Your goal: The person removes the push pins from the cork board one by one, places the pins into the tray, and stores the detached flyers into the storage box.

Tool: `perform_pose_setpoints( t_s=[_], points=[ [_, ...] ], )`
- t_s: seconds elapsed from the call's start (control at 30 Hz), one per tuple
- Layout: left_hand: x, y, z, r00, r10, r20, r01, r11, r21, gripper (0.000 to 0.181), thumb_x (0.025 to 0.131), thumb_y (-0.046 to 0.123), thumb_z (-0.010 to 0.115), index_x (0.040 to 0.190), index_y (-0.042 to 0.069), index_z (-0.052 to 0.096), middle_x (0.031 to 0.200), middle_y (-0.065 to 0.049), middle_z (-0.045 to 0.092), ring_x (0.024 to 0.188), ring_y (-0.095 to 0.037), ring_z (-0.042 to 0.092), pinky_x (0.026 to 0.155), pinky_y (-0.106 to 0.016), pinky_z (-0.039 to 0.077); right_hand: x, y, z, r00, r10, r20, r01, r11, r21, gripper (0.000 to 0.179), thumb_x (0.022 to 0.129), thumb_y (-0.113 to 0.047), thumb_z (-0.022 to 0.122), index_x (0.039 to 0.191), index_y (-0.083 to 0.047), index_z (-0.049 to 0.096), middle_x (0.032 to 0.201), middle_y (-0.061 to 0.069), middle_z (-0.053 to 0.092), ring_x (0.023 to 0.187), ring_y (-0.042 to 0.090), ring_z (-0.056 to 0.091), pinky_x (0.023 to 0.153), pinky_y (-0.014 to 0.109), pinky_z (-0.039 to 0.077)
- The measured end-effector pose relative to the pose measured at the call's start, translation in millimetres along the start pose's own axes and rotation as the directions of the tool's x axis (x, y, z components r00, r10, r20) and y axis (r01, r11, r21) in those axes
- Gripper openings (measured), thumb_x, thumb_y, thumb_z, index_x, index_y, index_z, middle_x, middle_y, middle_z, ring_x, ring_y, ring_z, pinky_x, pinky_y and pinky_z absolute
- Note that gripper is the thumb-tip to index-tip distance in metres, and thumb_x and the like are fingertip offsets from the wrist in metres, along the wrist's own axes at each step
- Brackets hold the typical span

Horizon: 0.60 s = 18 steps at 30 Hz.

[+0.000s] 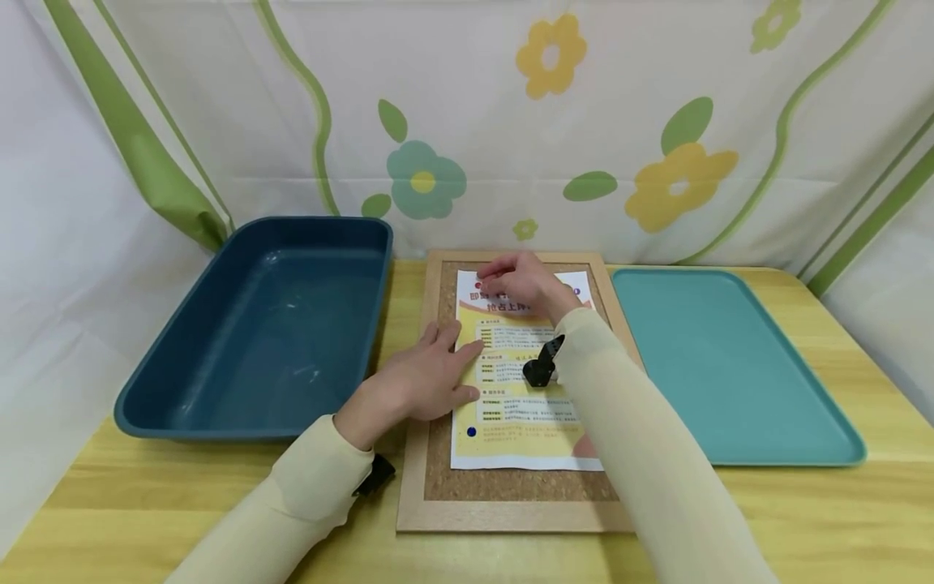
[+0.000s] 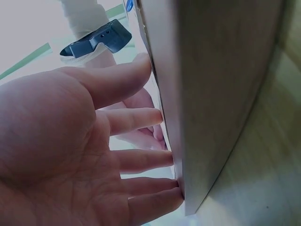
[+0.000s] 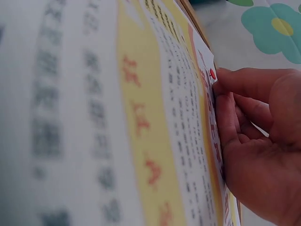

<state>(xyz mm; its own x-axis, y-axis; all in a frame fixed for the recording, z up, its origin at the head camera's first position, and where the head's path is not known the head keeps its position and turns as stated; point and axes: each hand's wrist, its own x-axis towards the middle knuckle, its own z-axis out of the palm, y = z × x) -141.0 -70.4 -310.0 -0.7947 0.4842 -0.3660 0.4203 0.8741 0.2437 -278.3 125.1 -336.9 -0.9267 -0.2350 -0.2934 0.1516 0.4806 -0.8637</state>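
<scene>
cream sleeves (image 1: 657, 454) nearest the camera, 2 forearms coming in from the bottom edge, 1 black wrist camera (image 1: 541, 365) showing at the right cuff. between and beyond them: sheet of printed paper (image 1: 503, 373), yellow and white, red heading at top, flat on cork board (image 1: 511, 487) with pale wooden frame (image 1: 511, 517). board lies on wooden table (image 1: 95, 503), middle of scene. right sleeve crosses over the paper's right part and hides its lower right corner.

3 pins visible on paper: red pin (image 3: 213, 74) upper left, blue pin (image 1: 470, 431) lower left, purple-blue pin (image 1: 576, 290) upper right.

left hand (image 1: 419, 377): fingers straight and spread apart, laid over the left side of board; thumb and index tips on the paper, other fingertips by the frame edge. grips nothing.

right hand (image 1: 529, 280): at top left of paper, fingers bent, index and thumb tips close together right at the red pin. cannot tell if they clamp the pin or only touch it.

left of board: dark blue tub (image 1: 248, 341), deep, high-walled. right of board: teal tray (image 1: 737, 373), shallow, just beside the frame. behind everything: white curtain (image 1: 496, 122) printed with yellow and teal flowers, green leaves, wavy green stems.
</scene>
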Motion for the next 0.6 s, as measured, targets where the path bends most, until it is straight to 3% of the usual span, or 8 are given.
perform_pose_setpoints(
  t_s=[0.27,0.6],
  points=[
    [0.8,1.2,1.6,1.0,-0.006,-0.009,0.006,1.0,0.011,0.069,0.108,0.045,0.059,0.168,0.021,0.034,0.179,-0.019,0.014,0.165,-0.047,0.011,0.129,-0.056,0.031,-0.3,-0.9,2.5,0.999,-0.021,-0.036,0.02,0.999,-0.051,0.023,0.102,-0.019,0.073,0.124,-0.015,0.077,0.128,0.005,0.073,0.118,0.022,0.062,0.111,0.041,0.043],
    [4.5,4.9,2.7,1.0,0.022,-0.021,-0.022,1.0,0.007,0.069,0.108,0.043,0.06,0.168,0.02,0.035,0.178,-0.02,0.016,0.165,-0.048,0.013,0.129,-0.056,0.031,-3.1,-1.3,1.9,0.994,0.011,-0.107,-0.019,0.997,-0.075,0.019,0.1,-0.019,0.075,0.117,-0.015,0.08,0.128,0.005,0.073,0.119,0.023,0.061,0.114,0.043,0.043]
  ],
)
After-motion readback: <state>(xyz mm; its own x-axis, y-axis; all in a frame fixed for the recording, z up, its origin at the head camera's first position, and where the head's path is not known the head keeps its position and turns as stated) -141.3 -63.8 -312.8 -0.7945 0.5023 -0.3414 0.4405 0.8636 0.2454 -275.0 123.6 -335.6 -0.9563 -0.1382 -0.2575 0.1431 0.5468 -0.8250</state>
